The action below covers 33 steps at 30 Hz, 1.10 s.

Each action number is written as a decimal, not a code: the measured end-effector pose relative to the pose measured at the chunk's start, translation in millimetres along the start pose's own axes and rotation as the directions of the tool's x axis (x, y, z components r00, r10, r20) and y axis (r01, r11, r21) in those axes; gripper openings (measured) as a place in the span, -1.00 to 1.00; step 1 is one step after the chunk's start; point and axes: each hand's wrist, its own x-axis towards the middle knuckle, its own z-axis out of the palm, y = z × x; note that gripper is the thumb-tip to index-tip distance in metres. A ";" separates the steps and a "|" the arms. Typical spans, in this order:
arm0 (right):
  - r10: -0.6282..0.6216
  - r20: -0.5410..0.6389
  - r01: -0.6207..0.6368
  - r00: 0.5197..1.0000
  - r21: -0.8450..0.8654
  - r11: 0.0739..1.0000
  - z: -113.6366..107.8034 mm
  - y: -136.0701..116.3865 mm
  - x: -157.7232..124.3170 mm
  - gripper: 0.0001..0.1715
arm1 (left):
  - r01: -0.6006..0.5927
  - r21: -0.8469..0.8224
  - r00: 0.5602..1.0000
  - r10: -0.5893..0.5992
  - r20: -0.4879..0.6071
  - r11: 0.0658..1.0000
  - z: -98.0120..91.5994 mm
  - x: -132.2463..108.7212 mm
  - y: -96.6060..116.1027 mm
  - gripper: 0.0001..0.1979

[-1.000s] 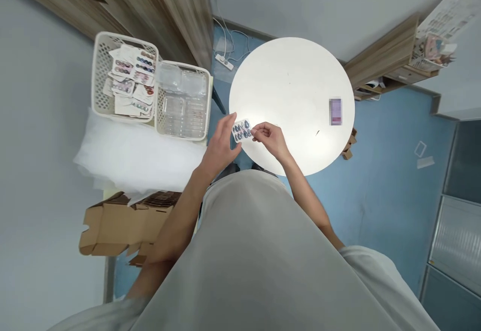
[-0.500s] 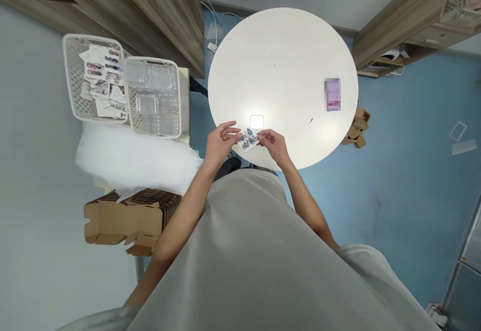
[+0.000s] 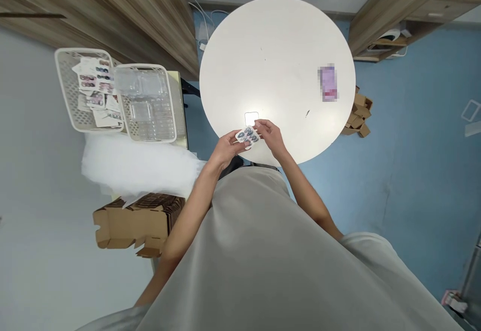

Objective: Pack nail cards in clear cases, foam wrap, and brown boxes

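Observation:
A small white card [image 3: 247, 135] with several dark bluish pieces on it is held above the near edge of the round white table [image 3: 278, 35]. My left hand [image 3: 224, 150] grips its left and lower side, thumb on top. At the card's upper right corner, my right hand [image 3: 271, 135] has its thumb and fingertips pinched together at the card. Just beyond the card lies a small clear, square-outlined case [image 3: 251, 118] on the table.
A blurred purple item [image 3: 329, 83] lies on the table's right. At left stand a basket of cards [image 3: 64, 90], a basket of clear boxes [image 3: 173, 115], white wrapping [image 3: 139, 165] and cardboard boxes [image 3: 131, 225]. More cardboard [image 3: 358, 116] is beyond the table's right edge.
My left hand has shifted its hold further under the card, with the thumb over its lower edge. My right hand has moved up to the card's upper corner. The view has shifted slightly.

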 end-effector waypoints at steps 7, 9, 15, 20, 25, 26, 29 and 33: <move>0.079 0.037 -0.079 0.996 -0.011 0.997 -9.5 17.2 -23.6 -0.29 | -0.060 -0.036 0.997 0.058 -0.053 0.998 1.6 7.8 -4.0 -0.40; 0.090 0.028 -0.090 0.996 0.011 0.996 -5.9 22.1 -25.8 -0.32 | -0.079 0.003 0.995 0.079 -0.064 0.997 2.9 6.9 -4.7 -0.41; 0.127 0.055 -0.135 0.990 0.169 0.976 11.2 30.8 -15.1 -0.42 | -0.277 0.407 0.939 0.336 -0.079 0.870 17.9 -4.8 -5.9 -0.73; 0.067 0.132 -0.101 0.989 0.272 0.957 18.4 30.7 -9.3 -0.55 | -0.435 0.664 0.858 0.504 0.101 0.608 27.8 -11.3 -12.7 -0.85; 0.136 0.106 -0.153 0.985 0.178 0.972 10.4 36.1 -11.5 -0.53 | -0.450 0.626 0.872 0.464 0.156 0.637 25.6 -7.9 -23.0 -0.73; 0.153 0.089 -0.166 0.984 0.166 0.972 7.4 39.0 -11.9 -0.54 | -0.433 0.595 0.886 0.440 0.144 0.677 24.5 -7.0 -25.5 -0.71; 0.189 0.056 -0.196 0.980 0.159 0.968 -2.1 51.1 -11.5 -0.57 | -0.302 0.528 0.947 0.315 0.068 0.794 19.3 -2.2 -35.6 -0.71; 0.235 0.032 -0.236 0.971 0.037 0.971 -11.1 70.9 -3.8 -0.65 | -0.115 0.492 0.988 0.151 -0.034 0.863 10.8 17.1 -57.5 -0.77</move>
